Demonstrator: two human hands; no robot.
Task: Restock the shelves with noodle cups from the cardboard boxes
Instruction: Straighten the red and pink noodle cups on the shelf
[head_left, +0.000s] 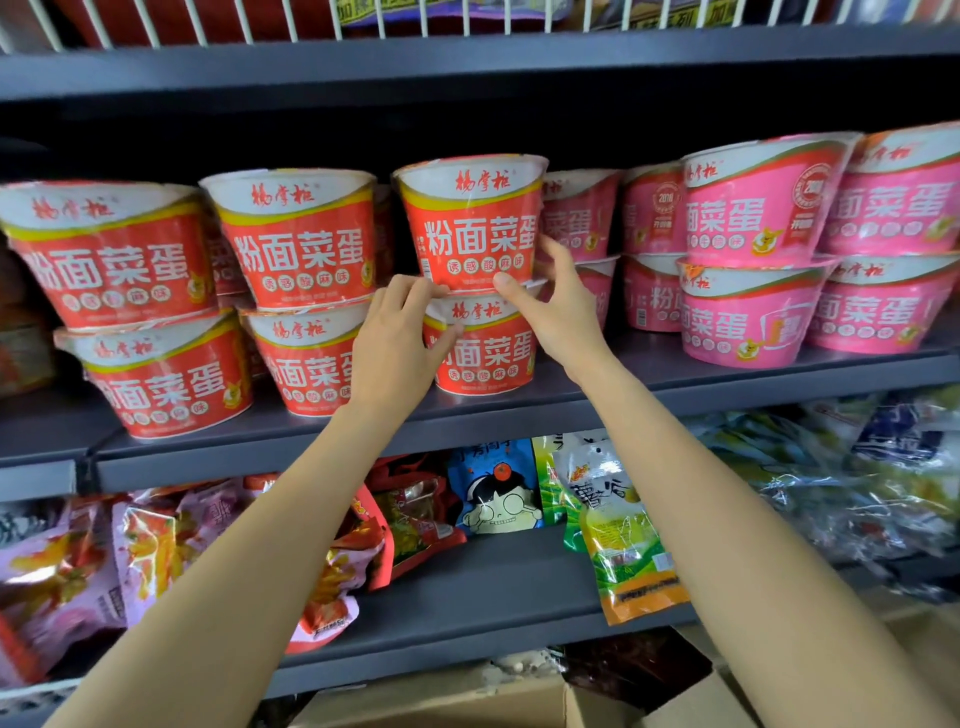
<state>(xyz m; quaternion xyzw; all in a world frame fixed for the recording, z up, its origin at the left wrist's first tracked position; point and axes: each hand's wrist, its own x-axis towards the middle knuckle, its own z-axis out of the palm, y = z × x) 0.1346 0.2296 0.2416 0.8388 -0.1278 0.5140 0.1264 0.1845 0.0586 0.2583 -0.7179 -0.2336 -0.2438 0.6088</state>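
Both hands steady a two-high stack of red noodle cups near the front edge of the middle shelf.

Top red cup (470, 223) sits on the lid of the bottom red cup (485, 345), stack roughly mid-shelf, close to the front edge of the shelf (727, 387). Left hand (397, 343) has fingers loosely spread, tips touching the seam where the cups meet; right hand (558, 301) is spread too, thumb at the top cup's base, fingers along its right side, not clamped. Cups likely light, thin-walled, film-wrapped and a bit slick, crushable; best held by the sidewalls low down, both sides. More red cups (296, 239) left, pink cups (763, 202) right. Snack bags (498, 488) on the shelf below; cardboard box (467, 701) at bottom.
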